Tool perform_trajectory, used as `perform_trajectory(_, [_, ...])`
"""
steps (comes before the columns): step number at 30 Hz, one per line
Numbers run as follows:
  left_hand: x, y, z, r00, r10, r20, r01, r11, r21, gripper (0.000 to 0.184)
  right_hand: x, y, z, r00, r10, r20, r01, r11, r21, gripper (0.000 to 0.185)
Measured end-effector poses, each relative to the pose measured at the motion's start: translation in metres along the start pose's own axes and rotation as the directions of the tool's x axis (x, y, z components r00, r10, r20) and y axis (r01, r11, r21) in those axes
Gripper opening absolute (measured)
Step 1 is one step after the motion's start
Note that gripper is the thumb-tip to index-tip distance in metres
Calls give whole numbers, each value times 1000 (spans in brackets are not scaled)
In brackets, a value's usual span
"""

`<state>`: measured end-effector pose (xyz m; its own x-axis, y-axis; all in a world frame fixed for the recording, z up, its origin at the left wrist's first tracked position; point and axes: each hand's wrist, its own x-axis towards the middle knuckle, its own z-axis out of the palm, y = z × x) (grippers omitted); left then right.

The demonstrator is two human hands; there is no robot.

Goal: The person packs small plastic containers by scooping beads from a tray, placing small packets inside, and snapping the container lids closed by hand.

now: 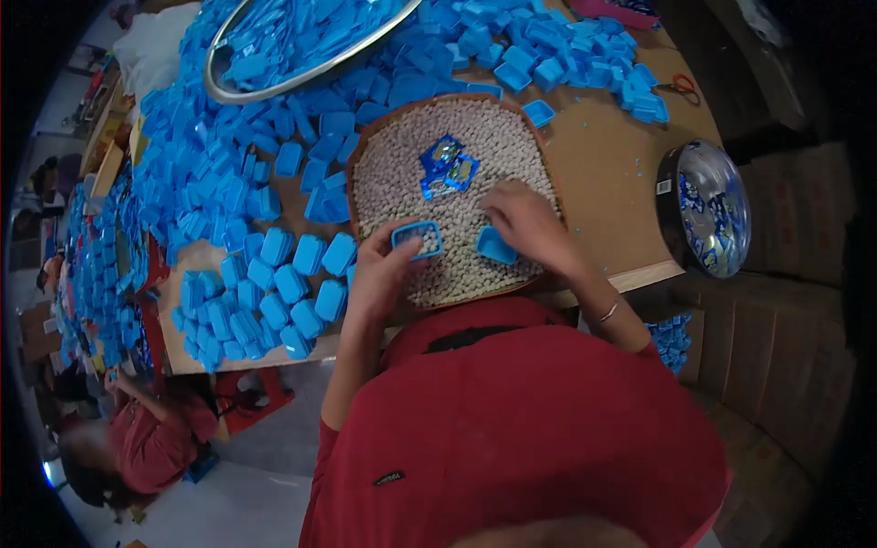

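The boxes (496, 247) are smooth plastic, the packets (447, 169) glossy. The worktop (607, 173) looks matt and wooden; the basin (245, 97), shiny metal.

Packets (446, 171) lie on pellets (393, 155) in a tray (351, 175), boxes (291, 284) heaped left, a tub (670, 215) right.

Head view, single: wide-angle with dark, curved margins, taken from above the wearer's red shirt (512, 420), which fills the lower middle, and facing forward and steeply down. Range close: left hand (379, 274) and right hand (530, 224) near centre, above the pellet-filled tray (552, 173). Field: tabletop (612, 183) across the upper portion, its near edge aslant; cardboard cartons (776, 329) at right; a seated co-worker (164, 438), farther off, lower left.
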<state>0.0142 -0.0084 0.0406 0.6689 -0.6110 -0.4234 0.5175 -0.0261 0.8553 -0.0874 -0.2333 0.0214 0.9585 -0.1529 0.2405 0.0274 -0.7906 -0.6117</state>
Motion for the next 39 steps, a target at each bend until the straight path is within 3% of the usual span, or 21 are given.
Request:
perform_trajectory(3, [9,-6,4,999,34,-26,-28,982,186,32,1,-1,-2,998,-55,35,56,998,-40,6])
perform_trajectory(4, [11,-9,9,992,110,-62,-94,971,218,27,2,-2,-4,999,-41,11,40,999,17,6])
perform_trajectory(8, [18,-20,6,976,195,-97,-174,966,189,22,12,8,-33,968,41,-248,-25,997,67,9])
perform_trajectory(10, [14,-13,11,981,152,-119,-136,981,136,22,16,28,-49,916,108,-387,-99,994,43,12])
perform_trajectory(13, [12,-9,12,984,121,-132,-105,987,122,21,28,76,-67,918,160,-362,-227,962,-153,14])
perform_trajectory(19, [14,-11,12,986,127,-105,-113,985,133,21,85,134,-77,794,237,-559,-364,923,-125,20])
perform_trajectory(22, [16,-13,9,988,113,-101,-100,987,125,21,107,163,-64,716,312,-624,-383,924,23,23])
perform_trajectory(23, [17,-15,7,989,113,-92,-101,988,117,21,112,174,-56,662,226,-715,-380,923,-60,22])
perform_trajectory(26, [17,-14,8,989,117,-87,-104,984,148,20,108,197,-46,689,443,-574,-326,896,300,22])
perform_trajectory(28, [18,-17,7,990,119,-77,-108,985,131,21,91,185,-51,743,398,-538,-222,905,363,19])
perform_trajectory(32, [19,-16,7,993,104,-57,-98,990,98,19,40,146,-79,892,283,-353,-298,955,13,17])
perform_trajectory(33, [19,-17,6,993,107,-57,-102,991,90,19,35,149,-83,870,324,-372,-314,945,89,17])
perform_trajectory(35, [18,-17,7,993,104,-61,-98,991,93,20,31,158,-101,747,323,-581,-427,903,-46,15])
perform_trajectory(36, [18,-16,7,993,100,-65,-93,990,104,20,29,186,-107,708,195,-678,-387,911,-142,18])
perform_trajectory(39, [18,-16,8,992,114,-58,-109,990,84,23,31,204,-123,644,150,-750,-607,697,-381,26])
